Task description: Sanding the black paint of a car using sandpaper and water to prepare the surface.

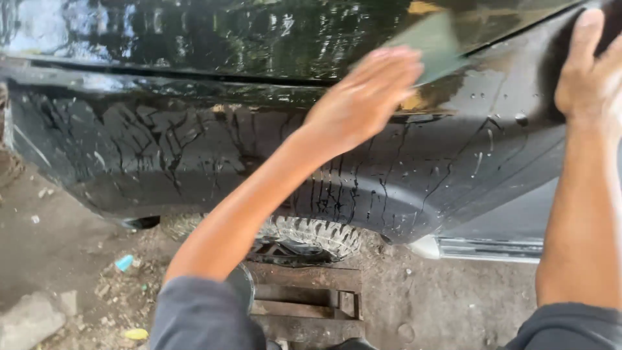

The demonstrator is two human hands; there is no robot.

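My left hand presses a green cloth or pad flat against the wet black body of a car, just above the wheel arch. The hand is blurred by motion. My right hand lies with fingers spread on the black panel at the upper right and holds nothing. Water runs in streaks down the black fender flare below both hands.
A knobbly tyre shows under the flare, standing on a rusty metal ramp. A silver side step is at the right. The dirt ground at the left holds stones, litter and a small blue scrap.
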